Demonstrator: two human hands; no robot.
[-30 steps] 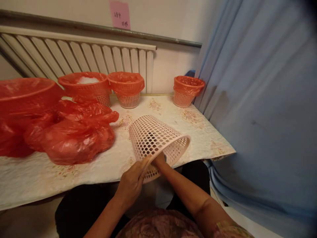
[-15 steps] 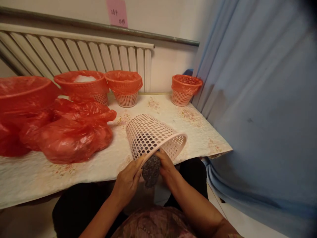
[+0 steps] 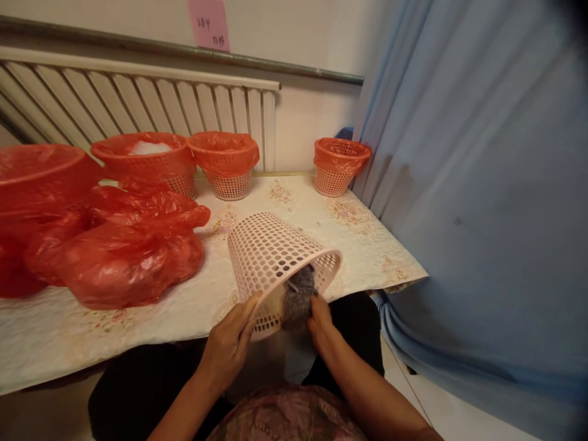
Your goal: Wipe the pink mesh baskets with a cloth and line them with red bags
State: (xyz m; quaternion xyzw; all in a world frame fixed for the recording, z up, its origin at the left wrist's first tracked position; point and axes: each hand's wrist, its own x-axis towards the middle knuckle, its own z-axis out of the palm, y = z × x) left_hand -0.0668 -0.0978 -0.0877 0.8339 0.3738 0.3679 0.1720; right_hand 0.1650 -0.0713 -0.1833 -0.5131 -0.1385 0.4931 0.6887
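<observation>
A pale pink perforated basket [image 3: 271, 248] lies tilted on its side at the table's front edge, its mouth facing me and to the right. My left hand [image 3: 232, 337] grips the basket's rim at the lower left, thumb and fingers closed on it. In my right hand [image 3: 320, 318] is a dark grey cloth [image 3: 298, 297], bunched up and partly blurred, at the basket's mouth. The cloth's upper end reaches just inside the rim. Some of my right fingers are hidden behind the cloth.
Red-lined baskets stand along the back left, one [image 3: 232, 184] near the radiator [image 3: 206, 101], and another [image 3: 333, 180] at the back right. Red plastic bags [image 3: 133, 263] lie on the left of the floral tablecloth [image 3: 294, 205]. A blue curtain [image 3: 478, 202] hangs on the right.
The grey cloth has moved up and to the right with my right hand, away from my left hand's fingers. The basket's mouth shows more of its lower rim. The view has shifted slightly.
</observation>
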